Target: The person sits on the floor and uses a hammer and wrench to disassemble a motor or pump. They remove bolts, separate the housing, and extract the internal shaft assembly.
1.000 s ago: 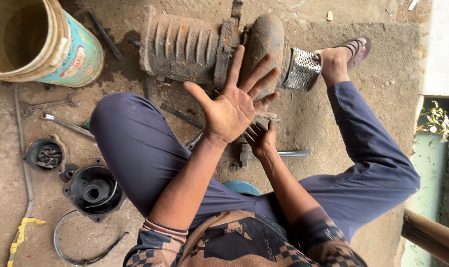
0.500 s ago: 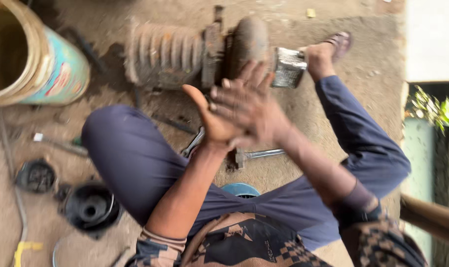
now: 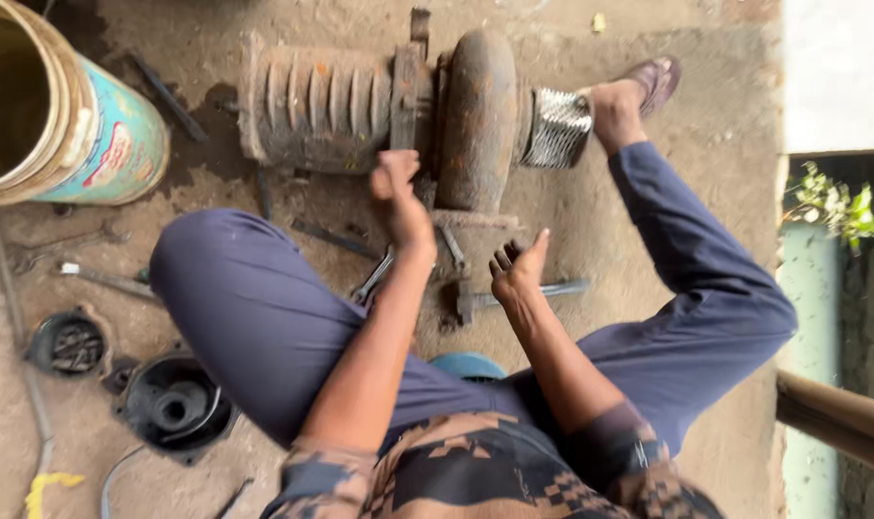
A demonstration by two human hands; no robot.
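A rusty ribbed motor [image 3: 312, 106] with a round pump casing [image 3: 480, 115] lies on the dirt floor between my spread legs. My left hand [image 3: 399, 192] hovers at the joint between motor and casing, fingers curled in, with nothing visible in it. My right hand [image 3: 517, 269] is lower and to the right, palm up, dirty fingers apart and empty, just above a hammer [image 3: 552, 289] lying on the ground. A wrench [image 3: 372, 279] lies beside my left forearm. My sandalled foot [image 3: 639, 91] rests against the silvery mesh sleeve [image 3: 557, 125] on the casing's end.
A large worn bucket [image 3: 62, 115] lies at the top left. Black round housing parts [image 3: 173, 404] [image 3: 67, 343] and a spanner [image 3: 100, 279] sit on the floor at left. A blue round seat [image 3: 466, 365] shows under me. A wall edge and plants are at right.
My hands were together, the right rubbing over the open left palm. They have parted: the left dropped toward the pump with fingers curled, and the right lowered over the hammer.
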